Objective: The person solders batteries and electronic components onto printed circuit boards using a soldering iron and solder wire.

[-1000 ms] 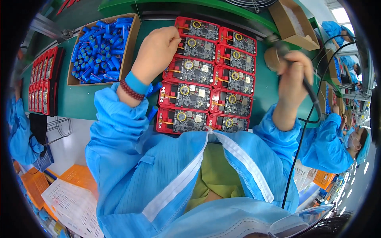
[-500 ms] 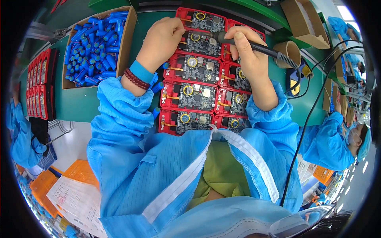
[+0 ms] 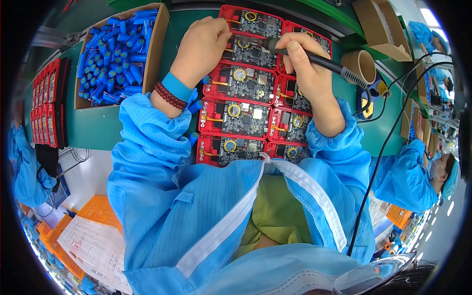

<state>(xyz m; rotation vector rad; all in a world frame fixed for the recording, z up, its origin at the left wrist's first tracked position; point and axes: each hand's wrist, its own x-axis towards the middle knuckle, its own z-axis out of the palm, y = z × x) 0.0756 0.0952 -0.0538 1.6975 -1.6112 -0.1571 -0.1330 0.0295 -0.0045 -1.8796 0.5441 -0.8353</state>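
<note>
Two columns of red plastic housings (image 3: 215, 89), each with a dark circuit board (image 3: 250, 83) and a round yellow-rimmed coin cell (image 3: 239, 74), lie in front of me. My right hand (image 3: 310, 66) grips a soldering iron (image 3: 327, 63) by its black handle. The iron points left over the second board from the far end, its tip near that board's coin cell. My left hand (image 3: 200, 48) is closed at the left edge of the same housing, thumb and fingertips pinched together. Whatever the pinch holds is too small or hidden. Blue cylindrical batteries (image 3: 195, 107) lie partly under my left wrist.
A cardboard box (image 3: 160, 54) full of blue batteries stands at the left on the green table (image 3: 101, 129). Farther left are stacked red housings (image 3: 45, 105). At the right are a cardboard roll (image 3: 362, 65), a solder spool (image 3: 366, 109) and a black cable (image 3: 376, 169). Co-workers sit both sides.
The view has shifted very slightly. Both hands stay at the same housing, with the iron still held over its board.
</note>
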